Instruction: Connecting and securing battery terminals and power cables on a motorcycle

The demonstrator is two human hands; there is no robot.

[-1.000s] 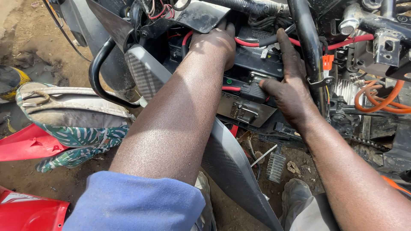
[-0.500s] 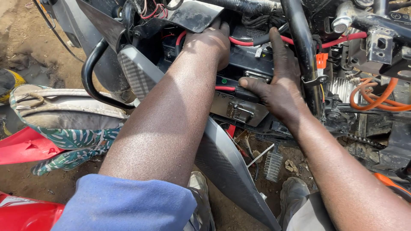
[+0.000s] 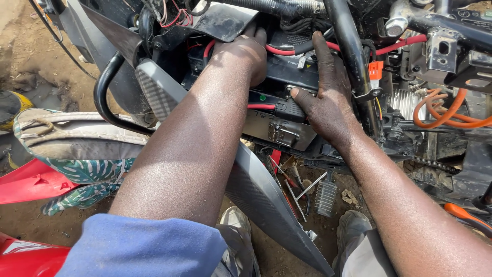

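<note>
I have both hands on the black battery box (image 3: 287,77), deep in the motorcycle frame. My left hand (image 3: 241,54) grips its far-left corner, my right hand (image 3: 328,92) clasps the right face. I'd pull evenly, sparing the red cables (image 3: 287,50).

The ground (image 3: 31,72) is bare brown dirt, damp and dark at the far left. On it at the left lie a patterned cloth bag (image 3: 77,154) and, nearer, a red plastic panel (image 3: 31,182). Thin metal rods (image 3: 297,187) lie on the dirt lower centre.
</note>
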